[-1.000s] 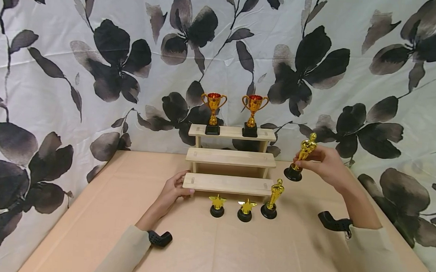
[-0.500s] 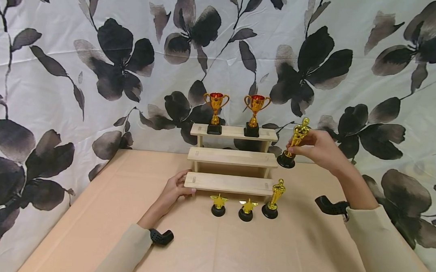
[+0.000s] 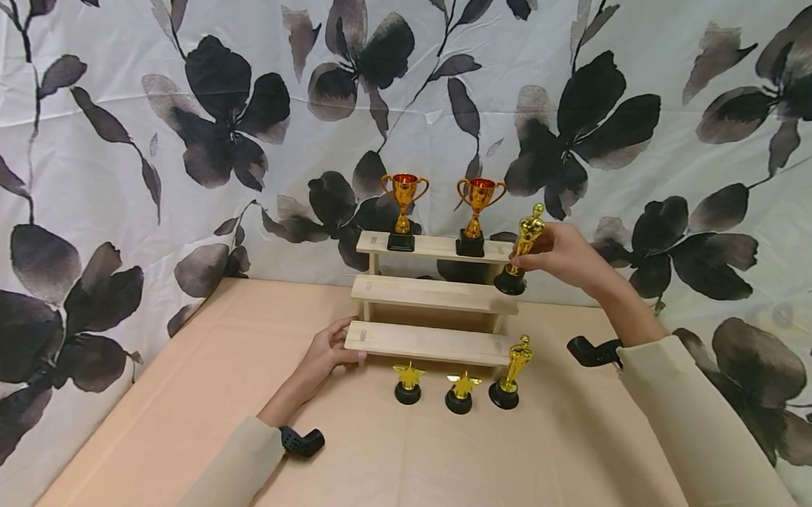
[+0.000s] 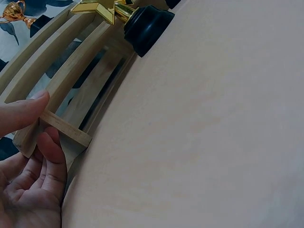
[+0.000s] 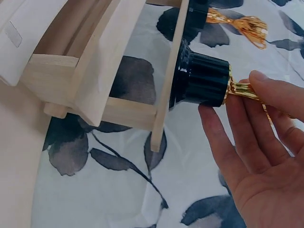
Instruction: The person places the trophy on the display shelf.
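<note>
My left hand (image 3: pixel 318 361) grips the left end of the lowest step of a three-tier wooden stand (image 3: pixel 432 344); in the left wrist view its thumb (image 4: pixel 23 114) lies over the board and the fingers curl beneath. A gold statuette trophy (image 3: pixel 529 232) with a round black base is pinched by my right hand (image 3: pixel 569 257) around its lower figure. It leans slightly, at the right end of the top step. In the right wrist view its black base (image 5: pixel 202 76) is right by the top board; whether they touch, I cannot tell.
Two gold cup trophies (image 3: pixel 404 200) (image 3: pixel 479 204) stand on the top step. On the table (image 3: pixel 383 464), before the stand, are two star trophies (image 3: pixel 408 384) (image 3: pixel 463 392) and a second statuette (image 3: pixel 509 375). A floral cloth (image 3: pixel 425 133) hangs behind.
My right hand has carried the statuette leftward and up, from right of the stand to the top step's right end. My left hand has kept its grip on the stand.
</note>
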Demonstrator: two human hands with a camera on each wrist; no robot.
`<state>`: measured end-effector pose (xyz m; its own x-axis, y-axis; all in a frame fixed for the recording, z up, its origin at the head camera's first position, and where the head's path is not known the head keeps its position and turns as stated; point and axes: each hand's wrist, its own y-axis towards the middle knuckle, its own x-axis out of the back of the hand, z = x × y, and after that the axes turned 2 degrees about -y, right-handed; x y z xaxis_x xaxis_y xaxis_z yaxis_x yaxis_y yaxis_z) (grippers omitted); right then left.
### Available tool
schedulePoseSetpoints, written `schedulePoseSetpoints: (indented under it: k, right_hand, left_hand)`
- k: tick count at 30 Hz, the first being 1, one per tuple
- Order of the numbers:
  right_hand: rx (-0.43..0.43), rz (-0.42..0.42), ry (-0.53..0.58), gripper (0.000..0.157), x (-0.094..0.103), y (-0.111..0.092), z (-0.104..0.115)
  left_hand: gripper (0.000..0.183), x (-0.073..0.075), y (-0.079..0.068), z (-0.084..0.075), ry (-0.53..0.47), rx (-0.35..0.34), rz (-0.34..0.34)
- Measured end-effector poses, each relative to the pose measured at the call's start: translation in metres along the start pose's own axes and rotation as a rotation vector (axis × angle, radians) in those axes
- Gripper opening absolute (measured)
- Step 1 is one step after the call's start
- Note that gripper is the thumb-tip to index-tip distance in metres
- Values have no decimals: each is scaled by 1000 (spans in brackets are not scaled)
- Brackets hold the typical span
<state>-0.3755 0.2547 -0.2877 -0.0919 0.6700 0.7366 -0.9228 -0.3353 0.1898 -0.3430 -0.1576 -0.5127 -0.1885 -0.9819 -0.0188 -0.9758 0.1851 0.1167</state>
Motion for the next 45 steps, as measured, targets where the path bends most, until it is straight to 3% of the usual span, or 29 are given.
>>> schedulePoseSetpoints:
  k: [7,15,27,45]
  right_hand:
    - [32,62,38,31,-9,18,-8]
    - [23,113,8,26,-23,29,-14]
    - [59,127,-28,18,-29,38,-21]
    - [71,157,21,17,-40,48,-21]
  left_hand:
    - [85,0,0,1,4,-3,-3]
    - [85,0,0,0,7,-2,-4]
    - [85,-2,1,-1,1,25,-18]
    - [84,1,0,0,8,23,-10]
